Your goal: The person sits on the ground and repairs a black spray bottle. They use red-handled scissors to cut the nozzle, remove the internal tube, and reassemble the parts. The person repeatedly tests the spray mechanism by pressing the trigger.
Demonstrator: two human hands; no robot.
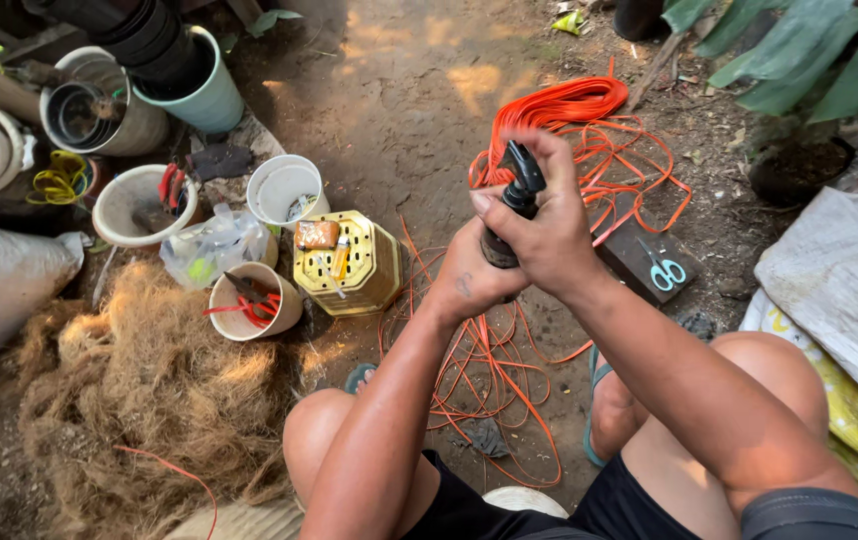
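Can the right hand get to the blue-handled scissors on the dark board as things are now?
Probably not at once: the right hand is wrapped over the top of the dark spray bottle, together with the left hand. The scissors lie uncovered just beside it, so the path looks free.

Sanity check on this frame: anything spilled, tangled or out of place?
Yes. The orange plastic cord sprawls in loose tangled loops over the dirt under both hands. The blue-handled scissors lie open on a dark board. The brown coir fibre heap spreads unbounded beside the white pots.

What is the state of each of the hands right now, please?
Left hand: closed around the body of the dark spray bottle.
Right hand: closed on the bottle's black nozzle top.
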